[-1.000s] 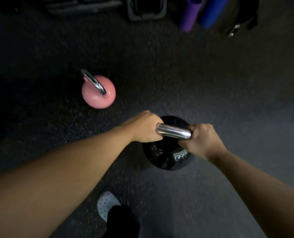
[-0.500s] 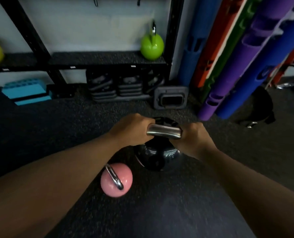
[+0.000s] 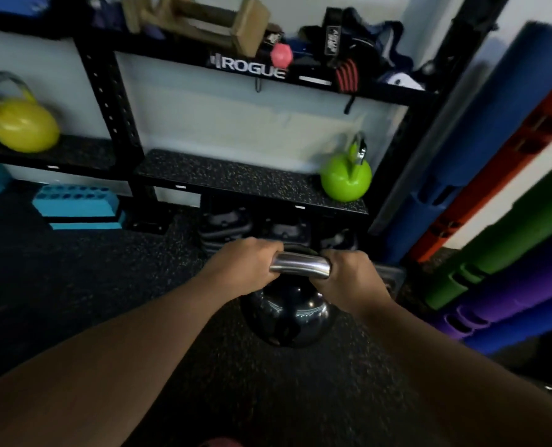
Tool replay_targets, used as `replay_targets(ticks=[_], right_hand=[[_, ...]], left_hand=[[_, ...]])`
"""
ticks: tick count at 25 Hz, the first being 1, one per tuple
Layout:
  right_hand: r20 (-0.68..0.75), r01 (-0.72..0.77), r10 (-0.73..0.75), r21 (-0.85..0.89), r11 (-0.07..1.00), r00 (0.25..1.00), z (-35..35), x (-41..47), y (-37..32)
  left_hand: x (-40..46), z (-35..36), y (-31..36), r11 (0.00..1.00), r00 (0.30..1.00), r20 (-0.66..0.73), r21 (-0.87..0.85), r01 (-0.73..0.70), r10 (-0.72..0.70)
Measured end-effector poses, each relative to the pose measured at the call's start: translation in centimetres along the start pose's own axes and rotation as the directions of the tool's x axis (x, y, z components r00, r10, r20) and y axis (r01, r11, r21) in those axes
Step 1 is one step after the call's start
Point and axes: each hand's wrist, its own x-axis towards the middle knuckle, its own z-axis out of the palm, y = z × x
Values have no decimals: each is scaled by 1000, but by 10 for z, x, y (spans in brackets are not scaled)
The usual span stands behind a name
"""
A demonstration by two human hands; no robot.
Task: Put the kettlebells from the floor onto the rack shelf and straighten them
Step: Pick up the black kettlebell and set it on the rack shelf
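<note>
The black rack (image 3: pixel 113 91) stands against the pale wall, and everything else is placed from it. To its right lean tall foam rollers (image 3: pixel 494 175) in blue, orange, green and purple. The speckled rubber floor (image 3: pixel 91 285) spreads out in front of it. Its low rack shelf (image 3: pixel 236 179), topped with the same speckled mat, is bare across the left and middle. A yellow kettlebell (image 3: pixel 23 124) sits on the neighbouring shelf left of the rack's upright. In front of the rack shelf and below its level hangs the black kettlebell (image 3: pixel 284 314), clear of the floor. A green kettlebell (image 3: pixel 345 180) stands upright at the right end of the rack shelf, its handle pointing up. Left of the rack's foot lies a blue block (image 3: pixel 74 204) on the floor. Both hands are closed tight on the black kettlebell's steel handle (image 3: pixel 299 269): the left hand (image 3: pixel 242 266) at its left end, the right hand (image 3: pixel 349 275) at its right end.
</note>
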Motion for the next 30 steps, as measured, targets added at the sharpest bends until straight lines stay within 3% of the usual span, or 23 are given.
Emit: replay_targets(ticks=[4, 13, 17, 23, 30], right_hand=[[-62, 33, -31, 27, 999, 998, 29, 94, 6], [-59, -2, 7, 81, 997, 998, 66, 283, 93], [-92, -33, 39, 66, 997, 995, 85, 361, 137], [-159, -69, 68, 2, 998, 985, 123, 456, 171], [-140, -239, 249, 85, 967, 958, 153, 520, 198]], left_hand=[[66, -13, -59, 998, 998, -59, 56, 19, -16], [255, 8, -140, 990, 992, -2, 59, 127, -127], [340, 31, -177, 994, 996, -4, 73, 85, -85], [433, 60, -242, 996, 991, -132, 94, 9, 4], [510, 81, -281, 999, 997, -74, 39, -3, 6]])
